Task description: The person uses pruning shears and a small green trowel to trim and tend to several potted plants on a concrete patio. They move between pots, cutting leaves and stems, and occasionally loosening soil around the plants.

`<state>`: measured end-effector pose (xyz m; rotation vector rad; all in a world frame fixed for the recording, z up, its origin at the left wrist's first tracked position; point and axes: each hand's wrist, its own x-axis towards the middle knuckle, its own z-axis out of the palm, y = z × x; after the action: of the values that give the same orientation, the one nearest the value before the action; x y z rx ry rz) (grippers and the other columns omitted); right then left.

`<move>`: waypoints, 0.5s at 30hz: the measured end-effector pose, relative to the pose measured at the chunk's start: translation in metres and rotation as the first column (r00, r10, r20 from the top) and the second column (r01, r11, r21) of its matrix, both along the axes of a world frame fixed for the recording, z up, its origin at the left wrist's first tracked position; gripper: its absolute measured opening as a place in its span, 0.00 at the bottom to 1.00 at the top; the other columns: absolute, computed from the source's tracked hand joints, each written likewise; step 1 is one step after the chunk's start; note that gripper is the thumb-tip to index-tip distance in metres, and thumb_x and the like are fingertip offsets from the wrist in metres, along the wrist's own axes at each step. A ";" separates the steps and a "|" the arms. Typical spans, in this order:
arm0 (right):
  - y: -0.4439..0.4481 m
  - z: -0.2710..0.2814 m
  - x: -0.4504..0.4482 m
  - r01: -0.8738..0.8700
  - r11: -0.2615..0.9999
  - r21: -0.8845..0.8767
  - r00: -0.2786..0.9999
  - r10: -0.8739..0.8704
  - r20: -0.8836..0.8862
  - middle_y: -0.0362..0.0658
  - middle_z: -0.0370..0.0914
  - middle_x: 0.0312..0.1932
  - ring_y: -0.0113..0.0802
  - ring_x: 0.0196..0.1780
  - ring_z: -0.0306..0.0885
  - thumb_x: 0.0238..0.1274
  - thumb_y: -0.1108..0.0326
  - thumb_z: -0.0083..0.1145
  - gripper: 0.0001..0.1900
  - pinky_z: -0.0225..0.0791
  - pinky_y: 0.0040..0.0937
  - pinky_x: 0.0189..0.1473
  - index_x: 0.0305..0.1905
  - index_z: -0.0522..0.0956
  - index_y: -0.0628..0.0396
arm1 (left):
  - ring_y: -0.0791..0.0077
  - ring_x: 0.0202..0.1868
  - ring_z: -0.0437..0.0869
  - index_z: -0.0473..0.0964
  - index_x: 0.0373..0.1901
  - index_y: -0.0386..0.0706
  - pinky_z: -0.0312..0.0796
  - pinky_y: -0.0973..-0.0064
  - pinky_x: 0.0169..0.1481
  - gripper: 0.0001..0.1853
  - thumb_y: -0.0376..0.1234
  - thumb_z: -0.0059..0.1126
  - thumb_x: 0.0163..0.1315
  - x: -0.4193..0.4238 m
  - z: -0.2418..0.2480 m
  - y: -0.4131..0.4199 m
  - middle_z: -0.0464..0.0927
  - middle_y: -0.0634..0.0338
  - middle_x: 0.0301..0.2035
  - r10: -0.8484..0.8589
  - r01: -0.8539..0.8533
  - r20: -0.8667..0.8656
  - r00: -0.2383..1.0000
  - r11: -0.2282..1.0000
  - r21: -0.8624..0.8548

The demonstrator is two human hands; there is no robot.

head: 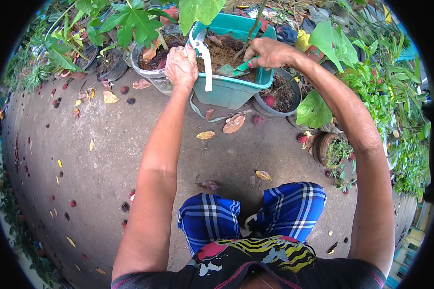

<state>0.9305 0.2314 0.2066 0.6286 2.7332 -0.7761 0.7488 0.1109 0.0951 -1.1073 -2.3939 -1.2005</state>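
Observation:
A teal rectangular plastic planter (222, 94) holding brown soil (218, 56) and a plant stem stands before me. My left hand (182, 67) is at its left rim with a pair of white-handled pruning shears (205, 59); the blade points away from me and one handle hangs over the near side. How far the fingers close around the shears is partly hidden. My right hand (269, 53), over the planter's right side, grips the green handle of a small hand trowel (232, 71). The trowel's soil-smeared blade points left and lies on the soil near the front wall.
A translucent round pot (150, 73) adjoins the planter on the left, a grey round pot (294, 106) on the right. Broad green leaves (132, 25) overhang the pots. A brown ridged pot (323, 148) lies at the right. Dry leaves (234, 123) and red spiny fruits litter the concrete.

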 end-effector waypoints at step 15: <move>-0.007 -0.037 0.045 0.455 0.854 -0.252 0.861 -0.494 -0.119 0.41 0.74 0.20 0.25 0.22 0.71 0.54 0.62 0.56 0.12 0.66 0.28 0.28 0.41 0.79 0.58 | 0.53 0.38 0.75 0.74 0.26 0.36 0.66 0.59 0.41 0.19 0.44 0.44 0.58 -0.002 -0.006 0.002 0.73 0.49 0.32 -0.016 0.014 -0.074 0.997 0.999 -0.029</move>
<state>0.9753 0.2246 0.1694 1.2702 2.6108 -1.2781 0.7469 0.1128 0.0895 -1.1593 -2.3586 -1.1126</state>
